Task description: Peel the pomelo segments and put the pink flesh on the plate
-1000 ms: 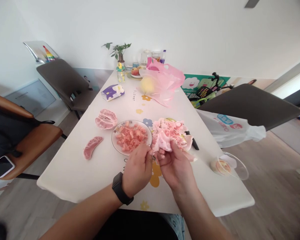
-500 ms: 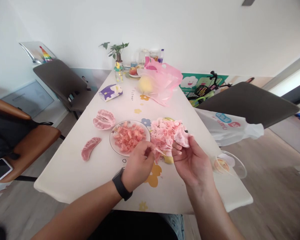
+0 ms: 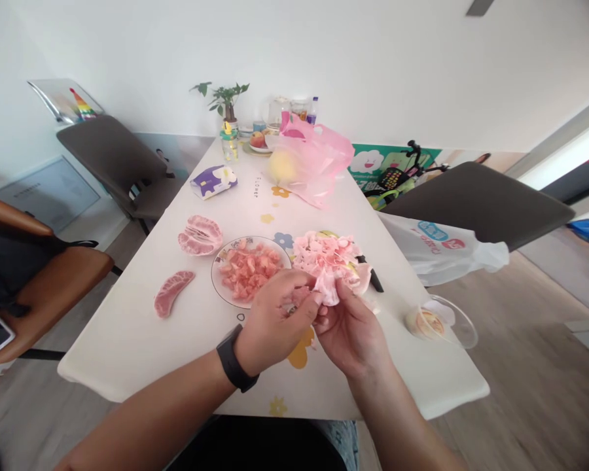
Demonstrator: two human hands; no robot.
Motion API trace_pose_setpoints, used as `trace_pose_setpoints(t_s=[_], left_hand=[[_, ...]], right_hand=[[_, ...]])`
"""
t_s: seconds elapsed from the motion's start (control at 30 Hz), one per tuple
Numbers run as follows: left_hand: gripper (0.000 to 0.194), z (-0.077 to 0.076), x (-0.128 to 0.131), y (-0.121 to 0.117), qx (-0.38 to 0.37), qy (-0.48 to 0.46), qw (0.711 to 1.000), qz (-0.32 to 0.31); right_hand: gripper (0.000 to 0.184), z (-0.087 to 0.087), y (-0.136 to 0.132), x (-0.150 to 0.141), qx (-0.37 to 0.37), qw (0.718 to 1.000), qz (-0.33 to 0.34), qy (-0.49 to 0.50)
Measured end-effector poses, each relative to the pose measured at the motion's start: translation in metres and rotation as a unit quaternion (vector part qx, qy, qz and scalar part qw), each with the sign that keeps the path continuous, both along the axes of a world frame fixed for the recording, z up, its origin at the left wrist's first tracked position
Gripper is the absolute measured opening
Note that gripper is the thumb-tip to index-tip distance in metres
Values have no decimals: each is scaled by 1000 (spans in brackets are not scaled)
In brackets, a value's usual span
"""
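Observation:
Both hands meet over the table in front of the peel pile. My right hand (image 3: 353, 333) is closed on a pomelo segment (image 3: 327, 289) whose pale membrane hangs open. My left hand (image 3: 277, 324), with a black band on its wrist, pinches the same segment from the left; its fingertips are partly hidden. Behind them lies a heap of pink membranes and peel (image 3: 324, 252). Left of it, a patterned plate (image 3: 217, 291) holds peeled pink pomelo flesh (image 3: 249, 269). A larger pomelo chunk (image 3: 200, 235) and a single unpeeled segment (image 3: 174, 293) lie further left.
A dark knife handle (image 3: 375, 280) sticks out beside the peel heap. A clear plastic container (image 3: 446, 322) stands near the right edge. Farther back are a tissue pack (image 3: 214, 182), a pink plastic bag (image 3: 319, 163) with a yellow fruit, and a drinking bottle (image 3: 230, 144).
My right hand has moved left with the segment, bringing it against my left hand. The left fingers, earlier pinching a strip of membrane, now grip the segment.

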State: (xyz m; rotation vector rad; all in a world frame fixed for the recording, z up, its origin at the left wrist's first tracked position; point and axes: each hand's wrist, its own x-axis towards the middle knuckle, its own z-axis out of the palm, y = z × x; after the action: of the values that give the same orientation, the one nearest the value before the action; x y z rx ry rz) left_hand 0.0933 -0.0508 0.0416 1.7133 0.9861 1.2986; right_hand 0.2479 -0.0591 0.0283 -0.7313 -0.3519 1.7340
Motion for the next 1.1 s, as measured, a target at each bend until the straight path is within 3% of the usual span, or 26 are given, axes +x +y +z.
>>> trace_pose_setpoints(t_s=[0.17, 0.47, 0.63, 0.73, 0.93, 1.0, 1.1], left_hand=[[15, 0, -8, -3, 43, 6, 999, 33], [17, 1, -17, -2, 95, 122, 986, 69], [18, 2, -17, -1, 98, 100, 988, 71], [17, 1, -15, -2, 62, 70, 993, 65], [16, -5, -10, -2, -110, -57, 992, 7], [19, -7, -10, -1, -116, -62, 991, 10], [28, -13, -10, 2, -104, 6, 994, 16]], right_hand=[[30, -2, 0, -10, 30, 998, -33, -39], [33, -4, -3, -13, 91, 982, -90, -141], [32, -7, -4, -11, 106, 978, -78, -160], [33, -9, -5, -12, 101, 982, -56, -147], [32, -3, -3, -14, 65, 995, -27, -76], [31, -1, 1, -12, 40, 998, -20, -43], [30, -1, 4, -7, 29, 999, -32, -24]])
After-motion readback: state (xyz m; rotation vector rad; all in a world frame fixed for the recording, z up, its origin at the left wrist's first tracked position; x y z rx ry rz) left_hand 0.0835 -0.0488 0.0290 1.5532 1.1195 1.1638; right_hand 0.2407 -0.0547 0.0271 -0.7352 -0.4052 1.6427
